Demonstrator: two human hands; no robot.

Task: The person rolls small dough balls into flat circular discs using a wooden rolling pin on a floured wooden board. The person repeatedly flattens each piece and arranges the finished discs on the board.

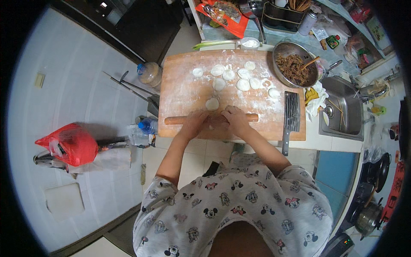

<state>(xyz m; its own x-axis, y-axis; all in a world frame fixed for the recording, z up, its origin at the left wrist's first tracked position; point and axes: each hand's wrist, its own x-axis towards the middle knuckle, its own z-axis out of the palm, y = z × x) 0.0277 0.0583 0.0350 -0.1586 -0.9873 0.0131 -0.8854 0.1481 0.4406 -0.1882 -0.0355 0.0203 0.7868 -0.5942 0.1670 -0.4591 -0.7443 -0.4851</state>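
Observation:
A wooden rolling pin (pixel 175 120) lies crosswise near the front of a floured wooden board (pixel 179 96). My left hand (pixel 194 122) is over its left half and my right hand (pixel 237 121) over its right half, fingers curled on the wood. Just beyond the pin, close to my fingertips, is a flat dough round (pixel 212 104). Farther back lie several more dough pieces (pixel 229 75), dusted with flour. The pin's middle is partly hidden by my hands.
A cleaver (pixel 291 112) lies along the board's right side, its handle past the front edge. Behind it stands a steel bowl (pixel 278 75) of minced filling (pixel 292 69). A cup of flour (pixel 250 43) and a scallion (pixel 213 44) lie behind the board; a sink (pixel 348 96) is to the right.

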